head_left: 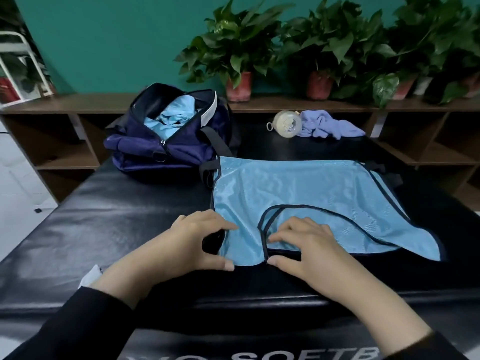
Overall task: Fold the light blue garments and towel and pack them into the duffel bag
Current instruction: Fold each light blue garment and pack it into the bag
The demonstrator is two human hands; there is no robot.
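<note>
A light blue mesh vest with dark trim lies spread flat on the black padded mat. My left hand pinches the vest's near left shoulder strap between thumb and fingers. My right hand pinches the strap beside the neck opening. The navy duffel bag stands unzipped at the back left, with a crumpled light blue garment inside it. A lavender-blue towel lies bunched at the back of the mat.
A round clear bottle lies next to the towel. Behind the mat runs a brown wooden shelf carrying potted plants. The mat's near edge drops off just below my wrists.
</note>
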